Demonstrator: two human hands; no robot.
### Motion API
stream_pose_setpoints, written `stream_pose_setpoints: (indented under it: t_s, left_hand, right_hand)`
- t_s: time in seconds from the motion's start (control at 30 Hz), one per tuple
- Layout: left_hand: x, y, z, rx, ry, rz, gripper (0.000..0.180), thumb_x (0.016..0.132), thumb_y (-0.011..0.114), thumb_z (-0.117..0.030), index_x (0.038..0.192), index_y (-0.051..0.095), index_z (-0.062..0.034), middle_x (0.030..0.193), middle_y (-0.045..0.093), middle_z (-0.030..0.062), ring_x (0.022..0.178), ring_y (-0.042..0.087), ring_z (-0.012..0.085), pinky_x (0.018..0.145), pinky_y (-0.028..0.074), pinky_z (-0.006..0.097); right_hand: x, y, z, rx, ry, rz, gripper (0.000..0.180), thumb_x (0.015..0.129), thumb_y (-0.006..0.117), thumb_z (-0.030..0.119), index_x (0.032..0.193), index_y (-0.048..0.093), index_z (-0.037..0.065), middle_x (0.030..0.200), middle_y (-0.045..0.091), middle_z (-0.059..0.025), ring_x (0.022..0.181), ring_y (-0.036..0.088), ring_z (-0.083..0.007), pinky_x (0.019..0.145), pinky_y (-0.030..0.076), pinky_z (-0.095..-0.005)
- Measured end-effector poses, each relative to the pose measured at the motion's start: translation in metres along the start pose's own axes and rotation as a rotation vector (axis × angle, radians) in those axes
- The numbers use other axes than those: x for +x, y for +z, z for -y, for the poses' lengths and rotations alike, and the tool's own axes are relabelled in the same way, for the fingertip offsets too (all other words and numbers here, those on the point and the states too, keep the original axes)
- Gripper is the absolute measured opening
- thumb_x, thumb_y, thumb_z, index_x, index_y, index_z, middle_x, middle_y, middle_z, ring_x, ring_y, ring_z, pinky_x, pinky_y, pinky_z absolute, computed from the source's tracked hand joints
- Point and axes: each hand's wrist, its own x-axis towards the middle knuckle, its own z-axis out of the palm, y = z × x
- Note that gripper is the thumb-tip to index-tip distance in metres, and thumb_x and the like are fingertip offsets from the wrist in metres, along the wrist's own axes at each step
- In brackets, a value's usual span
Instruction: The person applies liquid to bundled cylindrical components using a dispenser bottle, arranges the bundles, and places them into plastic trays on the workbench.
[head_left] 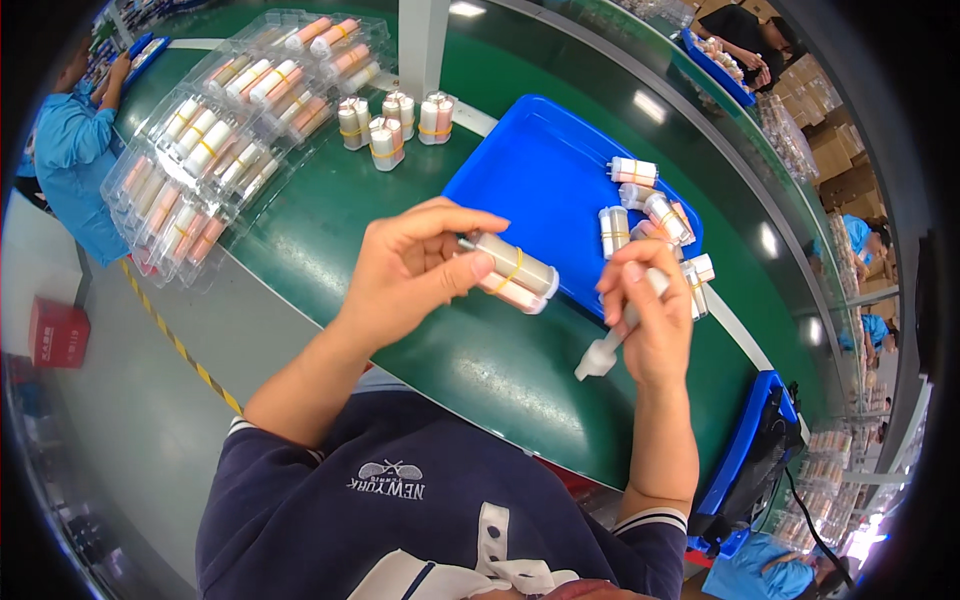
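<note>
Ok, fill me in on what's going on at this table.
Someone's left hand holds a banded bundle over the near edge of the blue tray. The right hand holds a white piece with its tapered end down. Loose bundles lie at the tray's right, four upright bundles stand left of it, and more fill clear trays further left.

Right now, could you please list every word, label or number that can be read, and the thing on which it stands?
White lettering, not quoted here: navy short-sleeved shirt, beside a racket emblem.
Pale characters, small, not quoted: red boxy container.
No readable text: yellow-banded bundle of beige and pink cylinders in the left hand.
</note>
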Motion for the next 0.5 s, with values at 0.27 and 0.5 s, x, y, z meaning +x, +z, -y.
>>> stream_pose_setpoints:
  t_s: [0.27,0.5]
  left_hand:
    - [0.008,-0.012,0.018,0.152,-0.077,-0.029,0.016,0.087,0.065,-0.011,0.096,0.068,0.0016,0.085,0.062,0.0052,0.071,0.059,0.0077,0.062,0.048,0.021]
    - [0.01,-0.009,0.02,0.369,-0.194,-0.034,0.02,0.082,0.071,-0.017,0.08,0.061,0.0004,0.075,0.056,-0.0002,0.067,0.054,0.0051,0.057,0.043,0.021]
  right_hand:
    - [0.002,-0.005,-0.002,0.102,-0.122,0.025,0.011,0.091,0.054,0.01,0.1,0.054,0.004,0.082,0.06,-0.0077,0.059,0.051,-0.0073,0.048,0.036,-0.0184]
    - [0.002,-0.006,-0.004,0.084,-0.117,0.008,0.012,0.09,0.055,0.009,0.1,0.054,0.004,0.081,0.059,-0.0073,0.058,0.051,-0.0069,0.047,0.035,-0.0171]
